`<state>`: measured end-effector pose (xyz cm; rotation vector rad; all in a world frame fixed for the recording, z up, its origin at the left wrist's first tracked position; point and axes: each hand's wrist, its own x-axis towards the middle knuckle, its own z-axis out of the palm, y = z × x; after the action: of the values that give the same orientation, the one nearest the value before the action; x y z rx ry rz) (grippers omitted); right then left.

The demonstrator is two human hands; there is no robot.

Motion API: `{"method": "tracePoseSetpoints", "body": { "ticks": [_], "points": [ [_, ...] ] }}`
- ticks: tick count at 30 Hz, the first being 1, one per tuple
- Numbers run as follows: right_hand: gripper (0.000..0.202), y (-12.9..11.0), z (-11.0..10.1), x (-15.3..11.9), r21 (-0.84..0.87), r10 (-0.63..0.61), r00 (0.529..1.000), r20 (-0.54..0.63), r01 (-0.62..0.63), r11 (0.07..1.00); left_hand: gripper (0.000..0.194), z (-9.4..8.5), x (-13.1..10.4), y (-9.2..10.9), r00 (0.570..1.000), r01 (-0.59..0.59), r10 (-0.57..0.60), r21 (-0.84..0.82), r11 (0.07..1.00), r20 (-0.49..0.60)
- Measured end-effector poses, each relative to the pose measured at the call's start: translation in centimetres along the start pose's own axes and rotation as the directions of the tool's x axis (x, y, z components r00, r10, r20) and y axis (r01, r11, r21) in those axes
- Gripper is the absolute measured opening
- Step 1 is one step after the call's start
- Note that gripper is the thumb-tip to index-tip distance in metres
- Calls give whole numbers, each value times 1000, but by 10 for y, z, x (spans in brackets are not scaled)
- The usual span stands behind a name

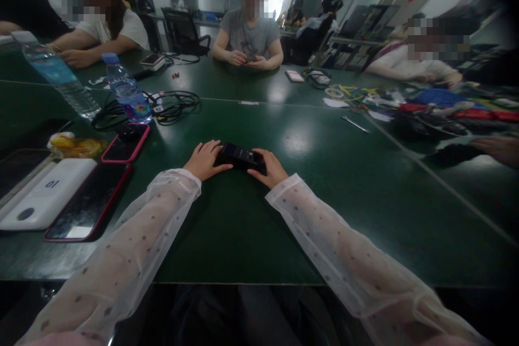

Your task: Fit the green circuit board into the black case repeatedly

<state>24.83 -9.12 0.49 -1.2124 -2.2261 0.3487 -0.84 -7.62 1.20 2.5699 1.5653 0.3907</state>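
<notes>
A small black box-shaped device [240, 155] with a dark screen-like panel on top rests on the green table [243, 227] in front of me. My left hand [206, 160] grips its left end, thumb along the near side and fingers behind. At the opposite end my right hand [271, 168] holds it the same way, thumb in front and fingers over the far corner. The fingers hide both ends of the device, so I cannot make out its exact kind. Sheer white dotted sleeves cover both my forearms.
To the left lie a red-edged phone [91, 203], a white power bank [46, 194] and a pink-cased phone [126, 143]. Two water bottles [132, 97] stand behind them beside coiled black cables [178, 105]. Cluttered wires [357, 94] and a thin metal tool [356, 124] lie right. People sit around the table.
</notes>
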Motion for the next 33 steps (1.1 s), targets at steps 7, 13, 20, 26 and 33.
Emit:
{"method": "tracePoseSetpoints", "body": {
  "ticks": [7,13,20,26,33],
  "points": [
    [59,-1,-1,0,0,-9,1000,-2,9,1000,79,0,0,-1,1000,-5,5,-1,1000,-8],
    [59,2,1,1,-11,-4,1000,-1,4,1000,79,3,-1,-1,999,-16,16,2,1000,-29],
    [60,2,2,0,-8,-8,1000,-5,8,1000,78,4,-1,-1,999,-17,18,18,1000,-40],
    [60,5,4,0,-10,-17,1000,-16,17,1000,79,2,-1,-1,999,-17,17,18,1000,-34],
    [60,5,3,0,-15,-12,1000,-8,11,1000,80,5,0,-3,999,-22,23,9,1000,-38]
  ]
}}
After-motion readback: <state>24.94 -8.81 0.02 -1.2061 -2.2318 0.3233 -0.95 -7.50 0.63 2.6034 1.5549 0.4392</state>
